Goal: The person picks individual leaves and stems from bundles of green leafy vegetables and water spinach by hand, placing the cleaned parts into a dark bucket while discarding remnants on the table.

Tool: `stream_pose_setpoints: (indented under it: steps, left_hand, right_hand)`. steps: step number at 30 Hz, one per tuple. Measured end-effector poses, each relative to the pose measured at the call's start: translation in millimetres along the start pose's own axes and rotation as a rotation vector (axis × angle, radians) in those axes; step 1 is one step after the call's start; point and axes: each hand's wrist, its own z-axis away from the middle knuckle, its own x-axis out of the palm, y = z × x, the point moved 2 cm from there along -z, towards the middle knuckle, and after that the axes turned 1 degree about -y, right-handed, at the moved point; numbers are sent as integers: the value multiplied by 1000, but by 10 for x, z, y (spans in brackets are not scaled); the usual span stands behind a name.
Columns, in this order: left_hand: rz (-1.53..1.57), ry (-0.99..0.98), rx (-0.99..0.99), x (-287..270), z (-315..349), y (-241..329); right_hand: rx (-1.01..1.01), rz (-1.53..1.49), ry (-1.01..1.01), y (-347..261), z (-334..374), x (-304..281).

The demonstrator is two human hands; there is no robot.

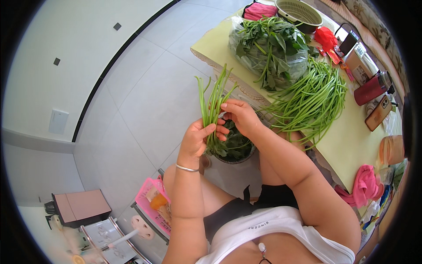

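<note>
Head view: green stems [212, 103] sticking up from left hand [196, 141], fingers shut tight round them low down. Right hand [241, 116] just beside, fingertips pinching one stem near the top. Bowl of leaves [233, 147] right below both hands. More long stems [313, 99] on yellow table [351, 141], well apart.

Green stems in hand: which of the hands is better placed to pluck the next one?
Right, probably. The left hand is wrapped around the bundle of green stems, while the right hand sits beside them with its fingertips already at a stem.
</note>
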Motion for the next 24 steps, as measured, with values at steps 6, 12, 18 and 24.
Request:
stream_pose_setpoints:
  steps: [6, 12, 18, 24]
  left_hand:
    - [-12, 26, -39, 53, -19, -15]
    - [27, 64, -39, 45, -55, -54]
    - [-155, 63, -8, -3, -69, -99]
    - [40, 75, -62, 21, -67, -72]
  right_hand:
    - [-39, 230, -48, -83, 19, -5]
    - [15, 257, 65, -77, -30, -118]
    - [33, 156, 88, -27, -62, -174]
    - [26, 385, 38, -76, -38, -114]
